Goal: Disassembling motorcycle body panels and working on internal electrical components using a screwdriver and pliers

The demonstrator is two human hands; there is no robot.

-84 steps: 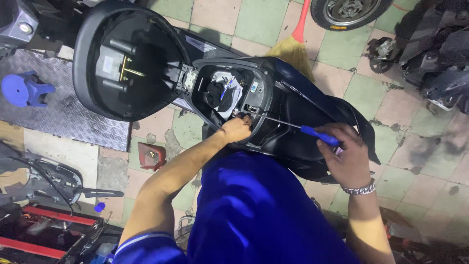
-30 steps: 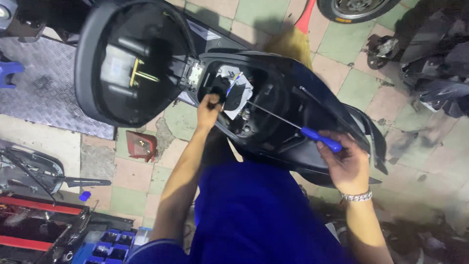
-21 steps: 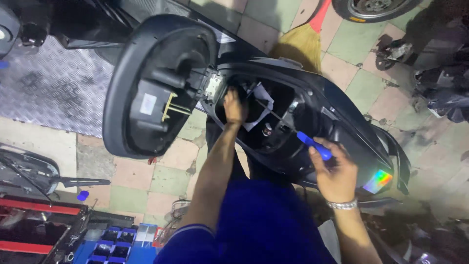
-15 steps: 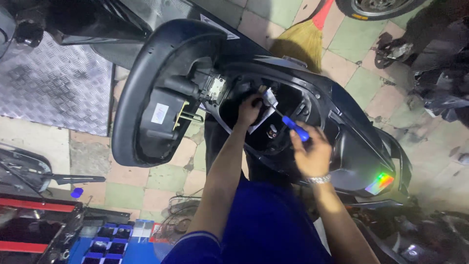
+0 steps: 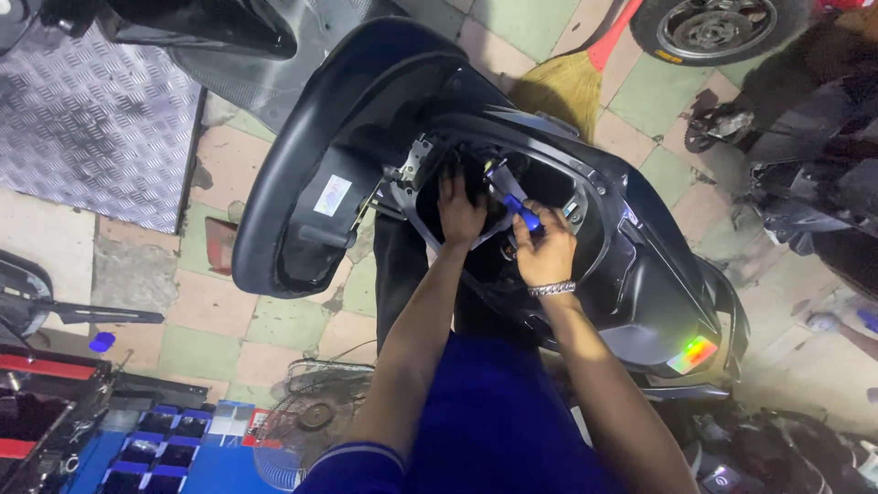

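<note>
A dark scooter (image 5: pixel 640 265) stands below me with its seat (image 5: pixel 320 155) tipped up, showing the under-seat compartment (image 5: pixel 567 183). My left hand (image 5: pixel 460 210) reaches into the front of that compartment, fingers spread against the parts inside. My right hand (image 5: pixel 545 249), with a metal bracelet on the wrist, grips a blue-handled screwdriver (image 5: pixel 518 205) whose shaft points down into the same spot beside my left hand. What the tip touches is hidden in the dark.
A broom (image 5: pixel 576 73) lies on the tiled floor beyond the scooter, near a wheel (image 5: pixel 713 27). A metal tread plate (image 5: pixel 91 110) is at upper left. A blue parts tray (image 5: pixel 165 439), a fan guard (image 5: pixel 311 421) and red tool racks sit near my feet.
My view has closed in on the compartment. My left hand went from the rim deep into the front of it, and my right hand brought the screwdriver in from the right side next to it.
</note>
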